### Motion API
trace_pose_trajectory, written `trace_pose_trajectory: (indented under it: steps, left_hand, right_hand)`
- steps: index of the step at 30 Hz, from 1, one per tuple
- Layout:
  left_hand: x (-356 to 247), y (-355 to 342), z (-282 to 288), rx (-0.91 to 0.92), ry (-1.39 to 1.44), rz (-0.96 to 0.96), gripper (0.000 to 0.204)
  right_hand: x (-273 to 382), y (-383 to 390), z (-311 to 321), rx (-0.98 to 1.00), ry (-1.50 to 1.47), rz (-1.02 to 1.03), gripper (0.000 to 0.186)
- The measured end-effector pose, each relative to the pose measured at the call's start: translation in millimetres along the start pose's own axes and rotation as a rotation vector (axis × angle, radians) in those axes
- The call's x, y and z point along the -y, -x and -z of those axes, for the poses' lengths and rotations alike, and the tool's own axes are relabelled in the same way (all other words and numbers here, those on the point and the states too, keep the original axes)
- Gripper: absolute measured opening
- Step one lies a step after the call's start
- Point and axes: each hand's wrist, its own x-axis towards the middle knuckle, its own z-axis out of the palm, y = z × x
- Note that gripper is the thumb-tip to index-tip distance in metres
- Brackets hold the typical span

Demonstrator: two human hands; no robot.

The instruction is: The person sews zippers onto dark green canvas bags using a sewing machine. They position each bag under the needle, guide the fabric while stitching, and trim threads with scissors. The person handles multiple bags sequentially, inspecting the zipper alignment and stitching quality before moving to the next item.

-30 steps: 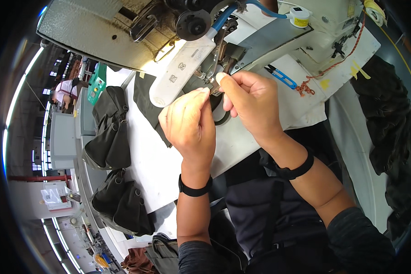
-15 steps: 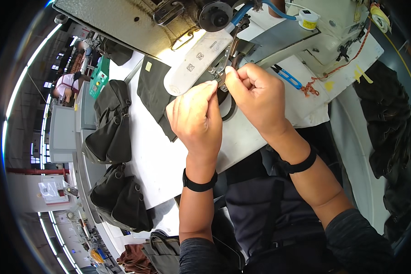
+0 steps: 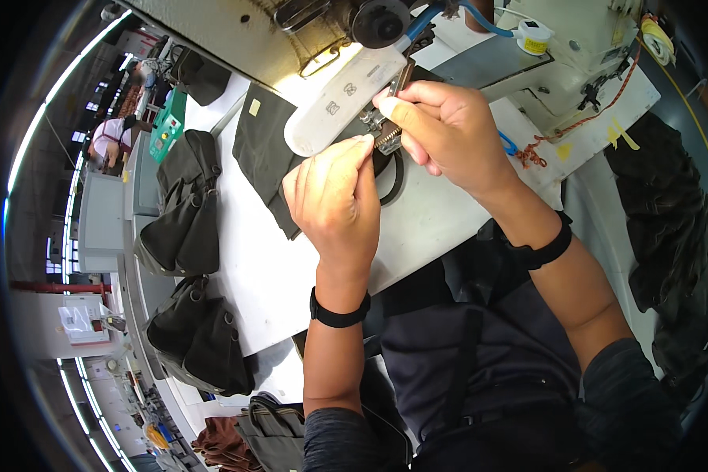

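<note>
My left hand (image 3: 332,194) is closed, fingertips pinching the near end of a short zipper strip (image 3: 388,139) with metal teeth at the sewing machine's presser foot (image 3: 374,119). My right hand (image 3: 454,138) is closed beside it, thumb and index at the metal parts just above the zipper; what they grip is unclear. A white oblong guard (image 3: 336,96) partly covers the stitching area. A black looped band (image 3: 395,186) lies below the zipper, partly hidden by my hands. A dark olive fabric panel (image 3: 259,153) lies left of them on the white tabletop (image 3: 252,291).
Dark bags (image 3: 182,212) lie along the left. Blue-handled snips (image 3: 509,144) and orange cord (image 3: 532,156) lie right of the machine (image 3: 212,31). Dark cloth (image 3: 653,220) is piled far right. A co-worker (image 3: 112,141) is at the upper left, near a green box (image 3: 165,126).
My right hand has moved up and right, its thumb now higher at the metal parts. My left hand has risen slightly and stays closed at the zipper.
</note>
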Motion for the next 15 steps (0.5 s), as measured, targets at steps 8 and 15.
trace_pose_trajectory:
  steps: [8,15]
  left_hand:
    - [0.2,0.3,-2.6,-0.028,-0.012,0.013,0.018]
    - [-3.8,0.8,-2.0,-0.038,-0.039,0.04,0.017]
  right_hand:
    - [-2.4,0.4,-1.6,-0.007,0.051,-0.007,0.018]
    - [0.8,0.0,-2.6,-0.01,0.03,-0.03,0.02]
